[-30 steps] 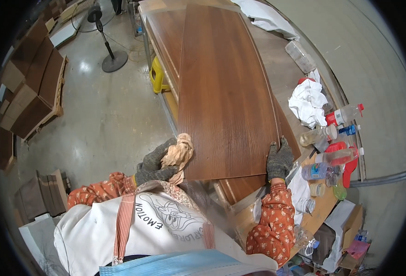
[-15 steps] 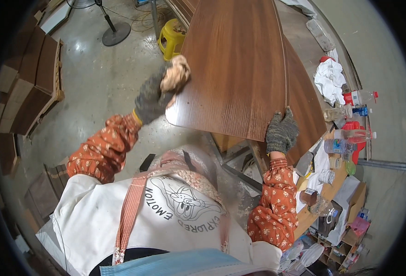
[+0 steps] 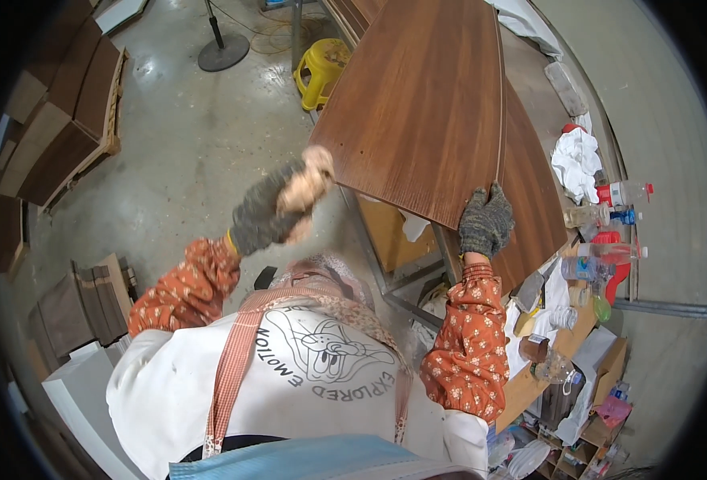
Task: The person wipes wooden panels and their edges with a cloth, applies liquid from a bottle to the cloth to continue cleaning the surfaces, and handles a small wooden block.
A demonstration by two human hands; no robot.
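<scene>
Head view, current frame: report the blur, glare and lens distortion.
Head view: motion blur smears the left hand and the tan cloth in it, while the right hand looks sharper; head view: light glares off the grey floor toward the upper left; head view: the wood-grain panel has a bowed right edge, consistent with fisheye bending, and the corners go black.

Left hand, gloved and blurred, grips tan cloth by brown board's near left corner; gloved right hand on near right corner. Yellow stool left of board; bottles at right.
</scene>
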